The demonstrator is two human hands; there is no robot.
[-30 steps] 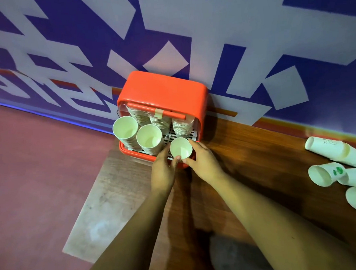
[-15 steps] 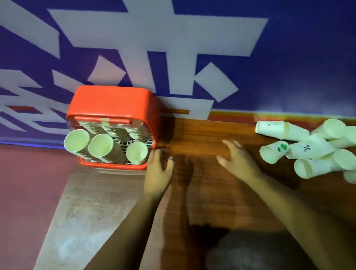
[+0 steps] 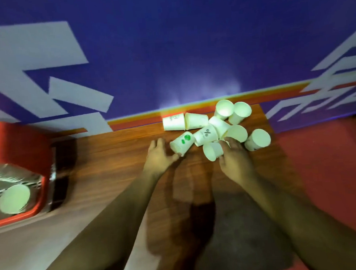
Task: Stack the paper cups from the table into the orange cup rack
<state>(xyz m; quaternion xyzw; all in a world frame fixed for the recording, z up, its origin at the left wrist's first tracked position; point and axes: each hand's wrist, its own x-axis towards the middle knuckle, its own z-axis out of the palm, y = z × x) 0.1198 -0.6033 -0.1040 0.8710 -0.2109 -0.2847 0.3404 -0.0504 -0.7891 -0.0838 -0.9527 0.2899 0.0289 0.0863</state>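
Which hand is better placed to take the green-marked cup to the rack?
Left. The left hand lies beside the green-marked cup, thumb at its rim, on the orange rack side; the right hand reaches into the cup pile.

Bare left hand [image 3: 159, 157], bare right hand [image 3: 236, 162], both forearms uncovered

Blue wall [image 3: 188, 50] with white shapes, orange stripe [image 3: 151, 118] along its base, red floor [image 3: 330, 156]
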